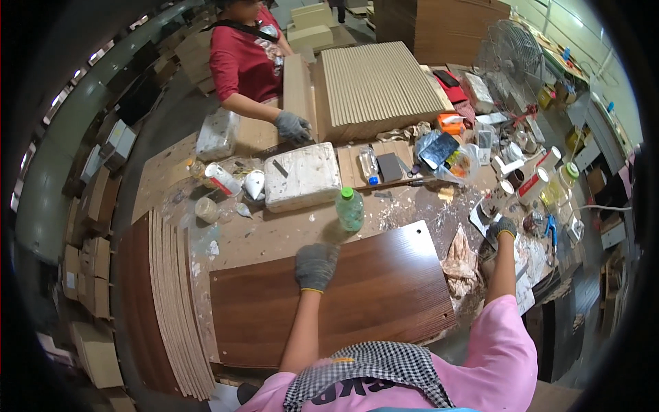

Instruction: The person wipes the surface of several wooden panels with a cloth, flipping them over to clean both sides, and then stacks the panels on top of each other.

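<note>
Wood-grain panel (350,295), and in the head view it's lying flat on the worktable (264,237)! Gloved left hand (316,266) rests at its far edge, fingers bunched, grip unclear; right hand (504,226), partly curled, is beside a pale cup (495,200), hold impossible to tell.

A workshop for wood-grain panels, set in what looks like a factory hall.
The worktable (271,237) is spattered with pale stains and bears a glossy brown panel (371,275), with a stack of similar boards (168,302) at its left and a bigger stack of panels (381,82) across from it. Used cups (498,198), a green-capped bottle (350,211) and other small supplies clutter the surface, near a caged fan (511,58). A co-worker (247,65) in a grey work glove (293,127) stands opposite, and cardboard boxes (98,347) line the left side.
</note>
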`<state>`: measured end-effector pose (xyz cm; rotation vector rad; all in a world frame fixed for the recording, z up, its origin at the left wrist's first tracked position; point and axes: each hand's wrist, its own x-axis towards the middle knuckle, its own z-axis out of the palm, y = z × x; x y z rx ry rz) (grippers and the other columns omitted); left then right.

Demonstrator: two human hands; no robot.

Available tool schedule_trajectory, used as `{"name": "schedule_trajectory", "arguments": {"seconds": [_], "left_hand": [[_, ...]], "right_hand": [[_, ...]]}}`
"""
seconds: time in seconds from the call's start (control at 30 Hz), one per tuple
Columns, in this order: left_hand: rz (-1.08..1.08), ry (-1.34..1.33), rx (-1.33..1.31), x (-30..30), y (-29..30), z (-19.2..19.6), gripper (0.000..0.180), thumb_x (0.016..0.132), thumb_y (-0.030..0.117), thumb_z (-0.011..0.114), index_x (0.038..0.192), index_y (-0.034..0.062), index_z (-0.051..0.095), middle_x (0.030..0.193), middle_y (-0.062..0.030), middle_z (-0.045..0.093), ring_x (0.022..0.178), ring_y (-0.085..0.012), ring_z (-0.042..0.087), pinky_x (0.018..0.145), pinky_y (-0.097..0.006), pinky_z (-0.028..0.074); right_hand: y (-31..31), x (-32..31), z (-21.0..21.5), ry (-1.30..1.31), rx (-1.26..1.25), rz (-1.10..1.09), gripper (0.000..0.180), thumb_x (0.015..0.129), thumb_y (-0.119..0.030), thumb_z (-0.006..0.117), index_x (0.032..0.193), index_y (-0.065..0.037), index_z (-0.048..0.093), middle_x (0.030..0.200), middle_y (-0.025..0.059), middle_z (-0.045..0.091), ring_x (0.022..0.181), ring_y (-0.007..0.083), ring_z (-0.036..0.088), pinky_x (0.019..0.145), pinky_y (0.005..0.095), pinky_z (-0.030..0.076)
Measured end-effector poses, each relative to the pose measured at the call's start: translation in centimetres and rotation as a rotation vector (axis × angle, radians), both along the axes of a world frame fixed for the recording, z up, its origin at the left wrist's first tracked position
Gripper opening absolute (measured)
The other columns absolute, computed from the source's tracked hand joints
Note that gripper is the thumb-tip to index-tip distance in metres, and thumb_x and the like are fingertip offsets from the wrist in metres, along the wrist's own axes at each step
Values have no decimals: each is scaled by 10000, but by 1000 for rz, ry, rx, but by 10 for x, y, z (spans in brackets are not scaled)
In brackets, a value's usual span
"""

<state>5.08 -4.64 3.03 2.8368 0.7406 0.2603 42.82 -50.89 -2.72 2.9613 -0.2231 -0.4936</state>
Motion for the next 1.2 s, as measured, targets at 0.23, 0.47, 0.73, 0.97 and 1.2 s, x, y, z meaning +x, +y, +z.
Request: {"name": "schedule_trajectory", "arguments": {"seconds": [0.23,0.47,0.73,0.97,1.2], "left_hand": [[12,-31,23,-14,4,6,386,949,379,537,756,83,694,782,-164,686,755,-352,643,729,-486,494],[-8,-14,-3,-12,9,3,368,955,358,527,753,101,697,800,-154,695,786,-347,660,738,-483,491],[31,20,-72,-20,7,-2,350,979,336,484,828,89,678,836,-151,684,801,-352,622,835,-482,457],[-60,5,-40,5,8,-2,328,958,307,511,776,92,679,797,-145,680,804,-348,623,818,-489,464],[-35,-21,36,-13,7,-18,295,940,289,560,773,76,675,795,-156,672,795,-365,616,785,-497,474]], "right_hand": [[47,-23,54,-231,200,183,569,830,-498,661,1194,-61,682,1192,232,673,1118,390,639,956,475,500],[84,-36,39,-246,568,456,448,890,-424,665,1101,-33,720,1038,211,722,975,364,690,875,435,530],[206,-16,57,-414,656,639,376,929,-286,625,1169,0,664,1042,214,701,983,376,669,863,445,510],[255,102,-13,-881,489,565,715,794,-415,688,1342,11,515,1337,252,566,1272,407,521,1094,457,393],[337,53,31,-1008,412,262,412,818,-398,553,960,-31,676,1049,238,656,1003,402,614,911,490,469]]}}
